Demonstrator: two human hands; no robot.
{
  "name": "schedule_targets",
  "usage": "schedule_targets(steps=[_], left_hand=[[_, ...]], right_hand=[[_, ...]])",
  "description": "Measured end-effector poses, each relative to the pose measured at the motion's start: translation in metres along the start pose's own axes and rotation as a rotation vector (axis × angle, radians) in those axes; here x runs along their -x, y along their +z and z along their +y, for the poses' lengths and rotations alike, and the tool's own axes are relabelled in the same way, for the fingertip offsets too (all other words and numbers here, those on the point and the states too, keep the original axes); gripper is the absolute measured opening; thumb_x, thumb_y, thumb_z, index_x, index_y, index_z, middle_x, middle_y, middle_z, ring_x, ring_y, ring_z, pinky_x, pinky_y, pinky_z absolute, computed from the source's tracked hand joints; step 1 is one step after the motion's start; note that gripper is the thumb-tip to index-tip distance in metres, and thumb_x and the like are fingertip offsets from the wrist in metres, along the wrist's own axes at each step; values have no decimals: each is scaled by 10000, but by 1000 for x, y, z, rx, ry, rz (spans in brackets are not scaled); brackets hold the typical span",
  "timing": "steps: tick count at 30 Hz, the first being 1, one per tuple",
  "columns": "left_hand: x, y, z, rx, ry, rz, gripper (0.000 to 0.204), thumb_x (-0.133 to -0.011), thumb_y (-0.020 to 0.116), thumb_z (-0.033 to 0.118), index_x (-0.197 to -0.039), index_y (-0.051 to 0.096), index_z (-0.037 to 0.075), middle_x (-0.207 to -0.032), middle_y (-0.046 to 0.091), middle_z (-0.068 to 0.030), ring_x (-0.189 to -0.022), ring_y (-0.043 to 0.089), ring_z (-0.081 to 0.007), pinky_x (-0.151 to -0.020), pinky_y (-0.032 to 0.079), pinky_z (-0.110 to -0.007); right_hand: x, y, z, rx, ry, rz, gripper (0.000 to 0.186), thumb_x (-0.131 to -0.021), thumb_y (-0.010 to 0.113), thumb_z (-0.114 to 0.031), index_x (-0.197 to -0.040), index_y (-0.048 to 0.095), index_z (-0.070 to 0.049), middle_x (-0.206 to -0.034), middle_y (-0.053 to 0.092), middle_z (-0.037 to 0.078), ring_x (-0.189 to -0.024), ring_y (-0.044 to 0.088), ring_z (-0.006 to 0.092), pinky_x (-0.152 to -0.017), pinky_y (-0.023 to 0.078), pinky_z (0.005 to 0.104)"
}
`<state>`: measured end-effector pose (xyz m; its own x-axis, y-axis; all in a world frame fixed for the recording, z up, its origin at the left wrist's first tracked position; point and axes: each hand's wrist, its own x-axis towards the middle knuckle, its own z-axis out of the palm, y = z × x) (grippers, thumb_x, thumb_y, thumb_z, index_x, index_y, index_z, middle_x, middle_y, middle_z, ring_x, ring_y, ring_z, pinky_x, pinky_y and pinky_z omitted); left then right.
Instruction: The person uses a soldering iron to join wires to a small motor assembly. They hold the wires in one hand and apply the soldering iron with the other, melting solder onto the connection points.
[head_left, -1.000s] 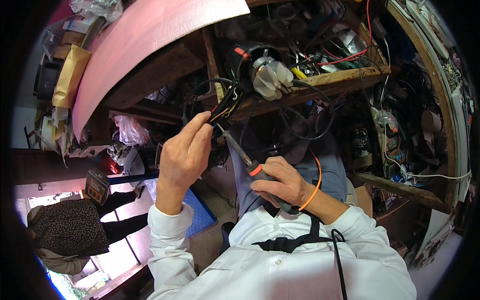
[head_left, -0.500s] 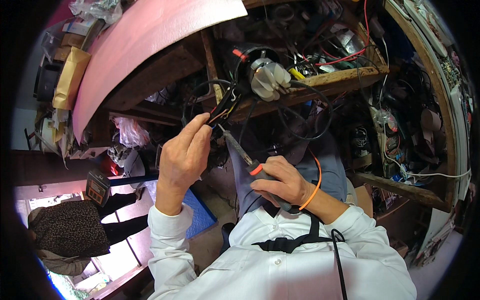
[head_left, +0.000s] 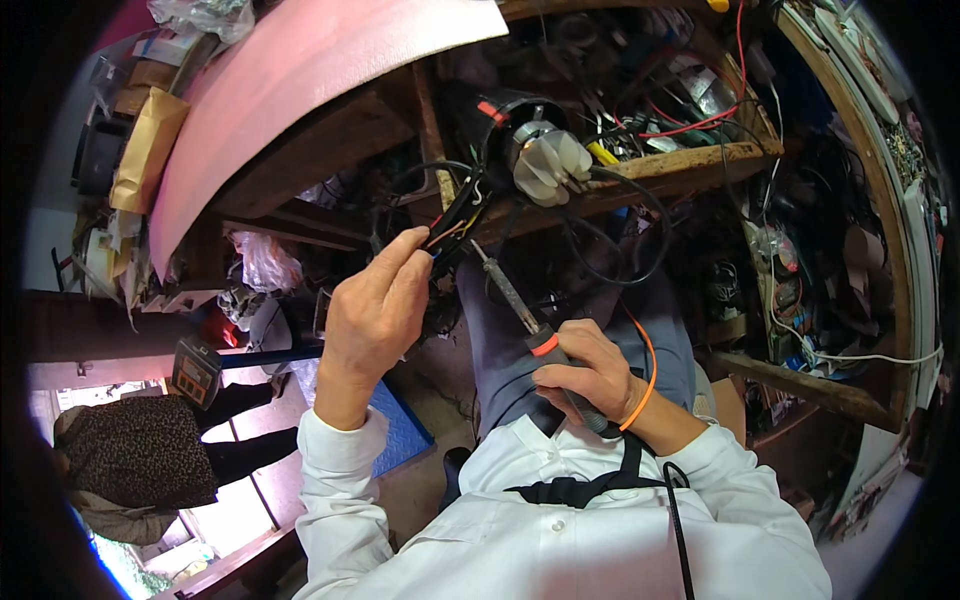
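My right hand is closed around the dark handle of a soldering iron, which has an orange collar. An orange cord leaves its lower end and passes over my wrist. The iron's tip points up and left, a little apart from several thin coloured wires. The fingers of my left hand are pressed together on the ends of these wires; the exact pinch is partly hidden. Just beyond lies a motor with a whitish fan wheel, resting at the edge of an open wooden drawer, with black cable looping beside it.
Tools and red wire crowd the drawer. A pink board overhangs the far left. A wooden frame and cluttered shelves stand at right. At lower left are a blue platform, a scale display and another person.
My right hand has moved slightly right, drawing the soldering iron's tip away from the wires. My left hand keeps its pinch. The whole view has shifted a little.
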<state>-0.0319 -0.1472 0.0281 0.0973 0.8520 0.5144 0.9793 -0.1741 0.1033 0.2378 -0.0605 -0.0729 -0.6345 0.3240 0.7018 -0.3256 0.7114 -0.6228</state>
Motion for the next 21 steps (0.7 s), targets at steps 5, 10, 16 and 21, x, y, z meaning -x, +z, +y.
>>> schedule_targets(steps=[5,10,16,21], left_hand=[[0,-1,1,17,-7,4,207,-866,753,-108,-1052,683,-53,-1200,748,-200,-818,769,-340,-677,625,-381],[0,-1,0,13,5,-13,245,-849,738,-95,-1083,682,-51,-1193,740,-202,-883,775,-342,-719,652,-385],[3,-2,-2,1,13,-29,271,-843,743,-93,-1103,676,-51,-1206,733,-197,-889,776,-339,-722,652,-384],[3,-3,-2,11,14,-29,267,-839,733,-98,-1097,683,-54,-1206,736,-204,-924,782,-339,-750,659,-381]], right_hand=[[4,1,0,5,25,45,593,-690,899,12,-1224,674,-112,-1146,694,157,-972,681,332,-879,552,446],[2,-2,-3,9,26,41,610,-689,902,14,-1235,664,-119,-1151,689,158,-972,682,333,-881,558,446],[3,-3,-4,6,58,36,569,-732,906,20,-1223,669,-144,-1178,688,139,-979,693,323,-874,572,436],[5,-2,-5,-12,77,38,563,-742,899,25,-1224,665,-148,-1180,691,138,-1002,702,325,-886,577,430]])
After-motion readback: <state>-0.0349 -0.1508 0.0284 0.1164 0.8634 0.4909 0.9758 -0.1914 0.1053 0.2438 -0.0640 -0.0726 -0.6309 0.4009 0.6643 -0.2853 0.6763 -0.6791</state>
